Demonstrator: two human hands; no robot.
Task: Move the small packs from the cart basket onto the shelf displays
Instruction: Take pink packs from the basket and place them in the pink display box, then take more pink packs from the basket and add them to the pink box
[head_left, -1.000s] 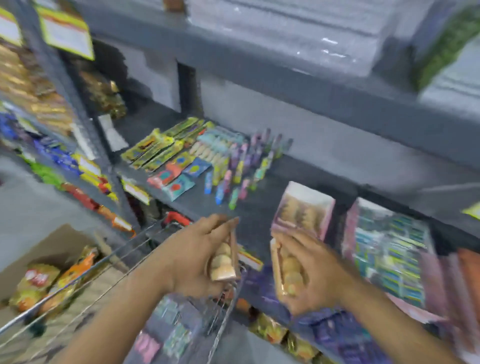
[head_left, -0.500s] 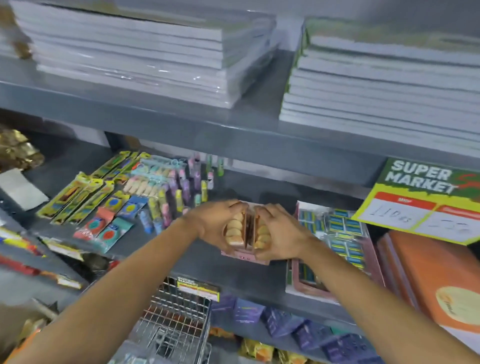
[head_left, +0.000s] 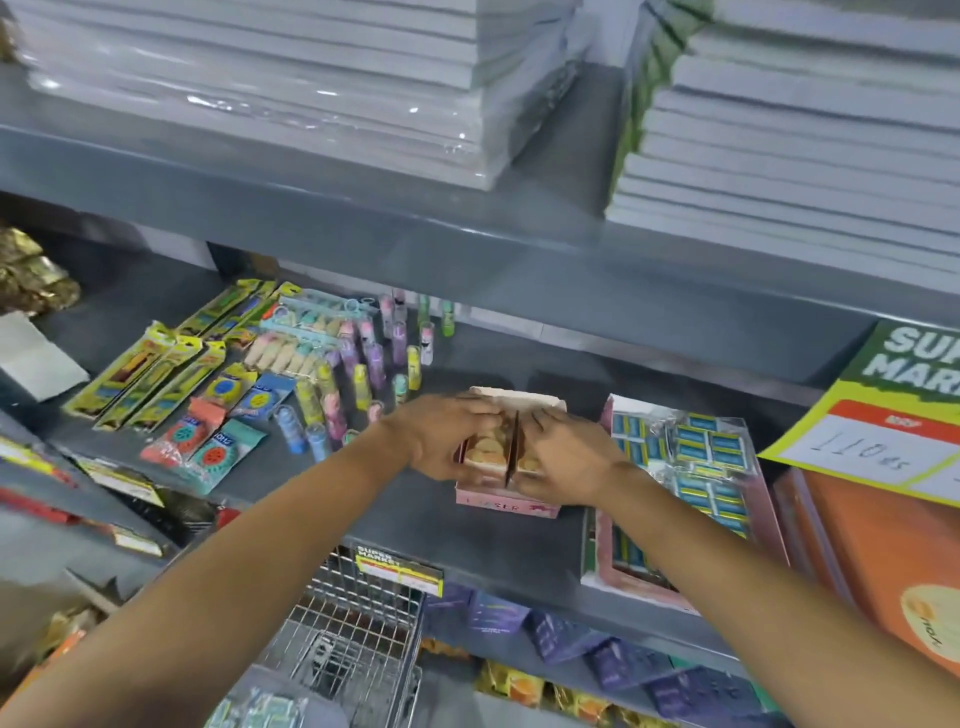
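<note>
The left hand (head_left: 447, 439) and the right hand (head_left: 563, 457) were close together, each clamped on one small pack (head_left: 485, 451), side by side inside the pink box (head_left: 506, 503) on the shelf (head_left: 395, 512). The cart basket (head_left: 353, 623) stood at 7 o'clock.

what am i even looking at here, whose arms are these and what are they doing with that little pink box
There is no machine here. The picture comes from a wide-angle camera worn on a person's head, looking forward and down, so the two bare arms are that person's own. They stand at grey shop shelves. The left hand and right hand each grip a small pack, pressed side by side into a pink display box on the middle shelf. Left of the box lie colourful stationery packs; right of it sits a tray of blue packets. Wrapped stacks of paper fill the shelf above. The wire cart basket shows below, between the arms.
</note>
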